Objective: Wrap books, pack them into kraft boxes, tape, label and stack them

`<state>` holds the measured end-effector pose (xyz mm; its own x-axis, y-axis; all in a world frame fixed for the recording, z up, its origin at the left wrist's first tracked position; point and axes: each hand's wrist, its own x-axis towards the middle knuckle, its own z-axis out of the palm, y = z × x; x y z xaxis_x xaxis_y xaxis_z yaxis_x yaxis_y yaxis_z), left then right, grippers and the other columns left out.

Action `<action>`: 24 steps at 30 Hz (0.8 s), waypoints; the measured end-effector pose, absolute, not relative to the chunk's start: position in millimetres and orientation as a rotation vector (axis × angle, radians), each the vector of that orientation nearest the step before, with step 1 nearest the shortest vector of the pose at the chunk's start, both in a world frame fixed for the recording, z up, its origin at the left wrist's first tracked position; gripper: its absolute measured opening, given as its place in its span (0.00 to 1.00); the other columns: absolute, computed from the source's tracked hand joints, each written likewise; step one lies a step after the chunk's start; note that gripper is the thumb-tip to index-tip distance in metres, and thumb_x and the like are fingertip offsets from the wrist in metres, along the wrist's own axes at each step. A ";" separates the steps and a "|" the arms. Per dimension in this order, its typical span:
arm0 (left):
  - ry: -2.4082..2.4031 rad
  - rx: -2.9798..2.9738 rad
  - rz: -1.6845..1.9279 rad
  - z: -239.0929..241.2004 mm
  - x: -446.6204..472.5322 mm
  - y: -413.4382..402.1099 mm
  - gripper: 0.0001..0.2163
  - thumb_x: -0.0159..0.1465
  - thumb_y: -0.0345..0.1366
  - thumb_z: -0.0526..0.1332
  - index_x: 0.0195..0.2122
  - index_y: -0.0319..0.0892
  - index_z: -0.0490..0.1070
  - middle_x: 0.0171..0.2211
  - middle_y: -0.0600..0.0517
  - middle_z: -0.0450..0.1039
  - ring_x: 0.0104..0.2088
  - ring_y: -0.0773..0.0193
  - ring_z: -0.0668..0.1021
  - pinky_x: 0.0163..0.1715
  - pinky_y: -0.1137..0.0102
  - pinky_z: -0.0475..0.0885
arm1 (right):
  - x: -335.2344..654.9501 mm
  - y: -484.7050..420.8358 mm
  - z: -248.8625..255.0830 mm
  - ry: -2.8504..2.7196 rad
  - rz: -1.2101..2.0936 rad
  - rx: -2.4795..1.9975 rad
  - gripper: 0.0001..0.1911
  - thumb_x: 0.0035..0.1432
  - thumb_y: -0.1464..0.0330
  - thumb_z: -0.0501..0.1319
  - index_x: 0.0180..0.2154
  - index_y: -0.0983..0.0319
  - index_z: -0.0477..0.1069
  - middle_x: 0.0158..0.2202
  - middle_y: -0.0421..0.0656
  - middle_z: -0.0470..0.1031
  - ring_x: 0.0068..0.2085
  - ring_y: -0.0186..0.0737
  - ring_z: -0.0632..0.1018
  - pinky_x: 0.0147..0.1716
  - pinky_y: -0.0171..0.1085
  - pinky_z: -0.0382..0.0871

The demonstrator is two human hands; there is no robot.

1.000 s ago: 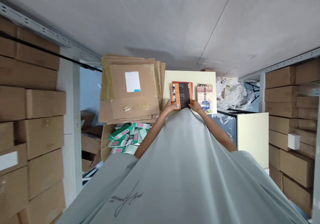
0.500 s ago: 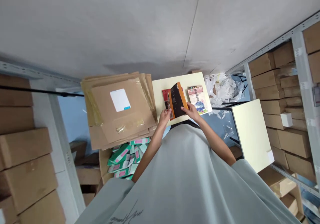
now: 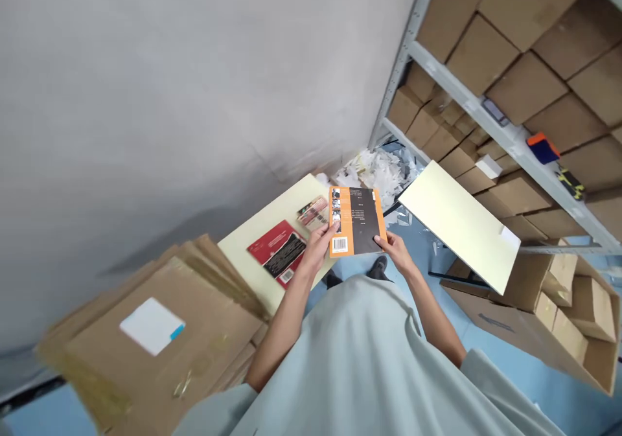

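Note:
An orange and black book point(image 3: 358, 219) is held up in front of me, showing a barcode at its lower left. My left hand point(image 3: 319, 245) is closed on its left edge, and my right hand point(image 3: 394, 251) grips the lower right corner. Beneath and to the left, a red and black book point(image 3: 278, 252) lies on the pale yellow table point(image 3: 238, 245). Behind my left hand is another book point(image 3: 312, 212) with a light, colourful cover, partly hidden by the held one.
Flattened cardboard boxes point(image 3: 160, 358) are stacked at the left. A second pale tabletop point(image 3: 459, 225) stands to the right, with an open carton point(image 3: 515, 316) below it. Torn white paper point(image 3: 381, 170) lies in the corner. Shelves of brown boxes point(image 3: 527, 92) line the right side.
My view has swung to the right. The orange and black book has been lifted off to the right of the red book and turned flatter toward me, both hands still on it.

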<state>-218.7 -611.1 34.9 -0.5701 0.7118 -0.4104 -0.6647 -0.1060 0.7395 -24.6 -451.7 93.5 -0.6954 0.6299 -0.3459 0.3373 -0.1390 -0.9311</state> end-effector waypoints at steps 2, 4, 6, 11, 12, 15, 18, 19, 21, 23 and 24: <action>1.273 0.201 1.777 54.8 -209.1 -576.7 0.38 0.52 0.66 0.83 0.52 0.39 0.88 0.46 0.43 0.90 0.48 0.43 0.91 0.50 0.56 0.87 | -2.2 -430.8 90.7 -1.866 1.831 -1.132 0.34 0.54 0.36 0.77 0.43 0.60 0.85 0.43 0.46 0.89 0.47 0.54 0.86 0.46 0.46 0.83; 1.369 0.367 1.714 74.5 -193.9 -538.2 0.37 0.55 0.68 0.80 0.52 0.40 0.88 0.43 0.45 0.90 0.46 0.44 0.90 0.47 0.57 0.87 | 20.1 -407.3 88.1 -1.809 1.676 -1.181 0.36 0.50 0.36 0.79 0.45 0.59 0.86 0.49 0.50 0.90 0.54 0.59 0.87 0.53 0.50 0.85; 1.466 0.564 1.636 92.8 -172.1 -497.4 0.34 0.60 0.68 0.76 0.52 0.41 0.88 0.41 0.47 0.89 0.45 0.45 0.90 0.44 0.59 0.86 | 43.3 -381.6 87.7 -1.705 1.524 -1.228 0.40 0.45 0.37 0.81 0.49 0.58 0.86 0.58 0.53 0.88 0.61 0.63 0.86 0.61 0.56 0.83; 1.664 1.171 1.456 122.8 -87.7 -401.5 0.21 0.74 0.57 0.66 0.50 0.46 0.89 0.46 0.48 0.90 0.50 0.46 0.89 0.53 0.59 0.84 | 103.2 -319.7 98.3 -1.435 1.614 -1.150 0.44 0.49 0.39 0.80 0.59 0.57 0.83 0.63 0.56 0.86 0.64 0.61 0.86 0.62 0.57 0.85; 1.662 1.284 1.409 125.0 -66.8 -385.8 0.19 0.76 0.54 0.64 0.51 0.47 0.89 0.50 0.47 0.90 0.53 0.45 0.89 0.56 0.58 0.84 | 114.5 -309.7 101.2 -1.395 1.630 -1.134 0.44 0.50 0.39 0.80 0.61 0.57 0.82 0.62 0.55 0.86 0.62 0.60 0.86 0.59 0.55 0.86; 1.631 1.544 1.225 124.4 -3.4 -348.8 0.17 0.77 0.44 0.61 0.56 0.52 0.89 0.60 0.45 0.88 0.61 0.44 0.87 0.64 0.54 0.81 | 147.2 -285.8 106.1 -1.346 1.534 -1.130 0.37 0.56 0.41 0.77 0.57 0.57 0.82 0.57 0.52 0.88 0.56 0.55 0.88 0.58 0.52 0.86; 1.562 1.685 1.081 116.4 45.7 -323.2 0.20 0.74 0.40 0.63 0.64 0.52 0.86 0.67 0.43 0.83 0.67 0.42 0.84 0.73 0.48 0.76 | 180.7 -266.4 103.3 -1.309 1.344 -1.244 0.31 0.61 0.39 0.71 0.48 0.58 0.82 0.49 0.52 0.89 0.50 0.56 0.88 0.58 0.52 0.84; 1.502 1.696 1.051 113.0 55.6 -315.4 0.22 0.73 0.40 0.65 0.66 0.52 0.84 0.70 0.43 0.80 0.70 0.42 0.82 0.74 0.47 0.76 | 191.8 -260.0 101.2 -1.278 1.298 -1.298 0.31 0.62 0.38 0.68 0.45 0.58 0.82 0.47 0.52 0.89 0.50 0.57 0.87 0.58 0.54 0.83; 1.372 1.635 1.020 106.1 64.0 -297.9 0.23 0.72 0.44 0.67 0.67 0.52 0.83 0.72 0.43 0.78 0.71 0.42 0.81 0.71 0.47 0.79 | 212.5 -246.8 97.1 -1.217 1.258 -1.364 0.31 0.61 0.36 0.66 0.41 0.57 0.81 0.45 0.52 0.89 0.51 0.59 0.87 0.58 0.55 0.82; 1.354 1.501 1.054 100.0 58.9 -276.6 0.23 0.71 0.48 0.68 0.64 0.50 0.85 0.70 0.42 0.81 0.69 0.43 0.82 0.68 0.49 0.81 | 229.9 -233.9 95.6 -1.186 1.292 -1.353 0.31 0.59 0.36 0.68 0.40 0.57 0.82 0.45 0.51 0.90 0.52 0.59 0.87 0.59 0.55 0.82; 1.408 1.410 1.094 97.7 52.9 -264.7 0.23 0.70 0.51 0.69 0.63 0.48 0.85 0.68 0.40 0.82 0.68 0.43 0.83 0.67 0.49 0.81 | 237.2 -227.8 96.4 -1.177 1.328 -1.325 0.30 0.59 0.36 0.69 0.41 0.56 0.82 0.46 0.50 0.90 0.53 0.59 0.87 0.60 0.55 0.81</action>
<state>52.9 -264.7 97.7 -0.0127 0.9997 0.0186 0.2655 -0.0146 0.9640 237.2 -227.8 96.4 -0.0276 0.9884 -0.1490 0.0294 -0.1482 -0.9885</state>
